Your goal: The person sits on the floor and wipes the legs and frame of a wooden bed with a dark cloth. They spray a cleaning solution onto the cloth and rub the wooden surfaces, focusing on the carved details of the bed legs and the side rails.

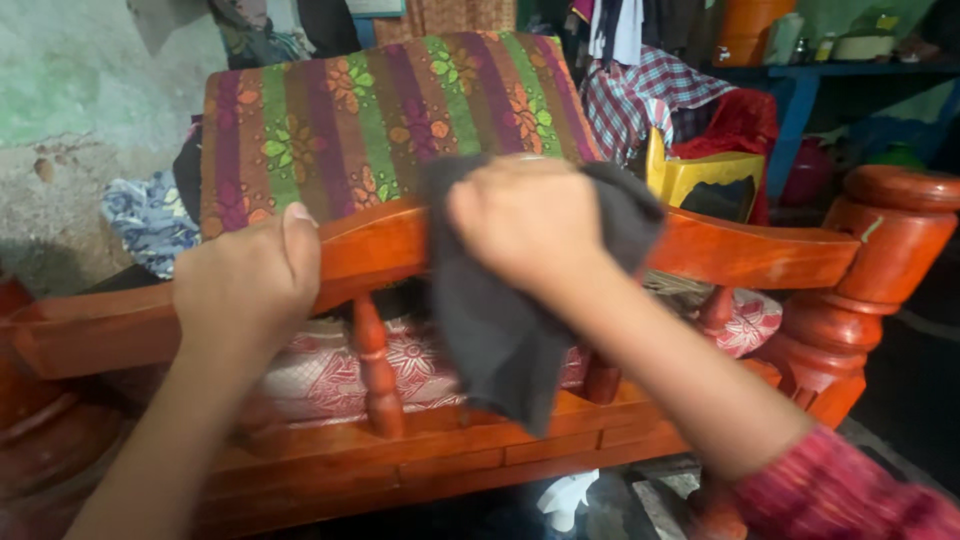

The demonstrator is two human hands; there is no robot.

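while the left hand (245, 285) grips the top rail (370, 245) of the red-brown wooden bed frame (480, 440), its fingers wrapped shut around the wood with the thumb lying on top, the right hand (525, 225) presses a dark grey cloth (500, 330) against the same rail just beside it; the right fingers are curled closed over the bunched cloth, whose loose end hangs down in front of the turned spindles (375, 365). wiping well here would seem to call for keeping the cloth flat on the curved rail, steadying the frame with the other hand, and following the grain toward the round corner post (880, 250). behind the rail stand a striped, flowered cushion (380, 110) and a yellow plastic stool (700, 180). on the blue shelf (830, 70) at upper right sit an orange container (745, 30) and small pale bottles, their labels too blurred to tell.
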